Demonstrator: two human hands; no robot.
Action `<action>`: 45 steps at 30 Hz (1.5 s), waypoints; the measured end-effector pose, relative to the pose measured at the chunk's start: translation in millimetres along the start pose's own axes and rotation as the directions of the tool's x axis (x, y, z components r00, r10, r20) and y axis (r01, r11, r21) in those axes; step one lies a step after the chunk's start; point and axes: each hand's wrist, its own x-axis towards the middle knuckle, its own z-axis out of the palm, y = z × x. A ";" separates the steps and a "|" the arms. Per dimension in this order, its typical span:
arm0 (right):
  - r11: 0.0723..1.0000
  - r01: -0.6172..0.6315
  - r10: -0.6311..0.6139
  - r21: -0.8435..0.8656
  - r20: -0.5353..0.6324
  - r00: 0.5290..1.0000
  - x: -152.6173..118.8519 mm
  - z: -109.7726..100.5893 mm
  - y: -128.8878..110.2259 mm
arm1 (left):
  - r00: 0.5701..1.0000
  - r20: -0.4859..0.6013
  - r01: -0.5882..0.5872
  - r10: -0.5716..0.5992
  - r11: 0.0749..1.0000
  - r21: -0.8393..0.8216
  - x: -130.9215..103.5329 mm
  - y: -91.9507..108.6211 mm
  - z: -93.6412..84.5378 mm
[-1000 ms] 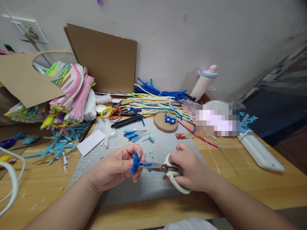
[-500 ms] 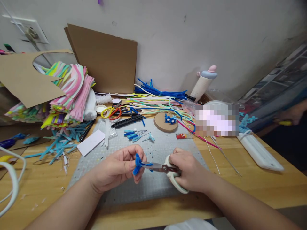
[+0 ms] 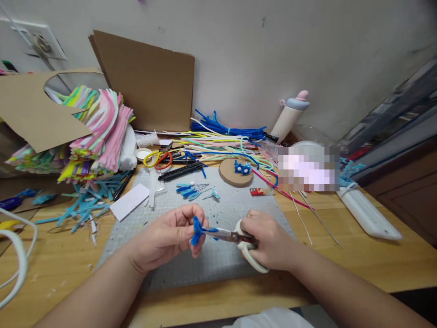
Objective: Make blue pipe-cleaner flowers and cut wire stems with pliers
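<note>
Between thumb and fingers, my left hand (image 3: 174,232) pinches a small blue pipe-cleaner piece (image 3: 196,231), shaped like a flower, with fuzzy blue ends reaching to the right. My right hand (image 3: 268,239) is wrapped round the white handles of a pair of scissors (image 3: 235,237). The blades point left and lie against those blue ends, close to my left fingers. Below both hands spreads a grey cutting mat (image 3: 177,278). Beyond them lie several small blue pieces on thin stems (image 3: 191,190) and a cardboard disc (image 3: 232,176) bearing blue fuzzy shapes with white centres (image 3: 242,169).
Pipe-cleaner bundles (image 3: 99,132) crowd the left, with light blue scraps (image 3: 80,207) in front. Yellow-and-red-handled scissors (image 3: 159,159) and a black cutter (image 3: 180,171) lie behind the mat. Thin metal rods (image 3: 322,221) and a white device (image 3: 370,214) are on the right.
The view has shifted slightly. Both hands stay nearly in place, with the scissor blades still at the blue piece. Another person's hand at the far right has left the view.
</note>
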 end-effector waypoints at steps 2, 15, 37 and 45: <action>1.000 -0.021 0.021 -0.007 0.014 1.000 0.9 -0.7 -0.7 | 1.000 -0.009 -0.001 0.001 1.000 0.001 0.1 0.3 -0.5; 0.986 -0.168 0.168 -0.003 0.071 0.983 12.6 -17.0 0.7 | 0.980 -0.161 -0.072 0.116 0.964 0.257 -0.5 4.9 -2.6; 0.936 -0.322 0.282 -0.140 -0.246 0.927 11.6 -12.6 -12.5 | 0.867 -0.271 -0.200 0.417 0.791 0.578 4.8 -2.5 -1.9; 0.922 -0.378 0.364 -0.079 -0.145 0.920 13.1 -6.7 -6.9 | 0.856 -0.291 -0.205 0.428 0.797 0.568 5.3 -3.1 0.5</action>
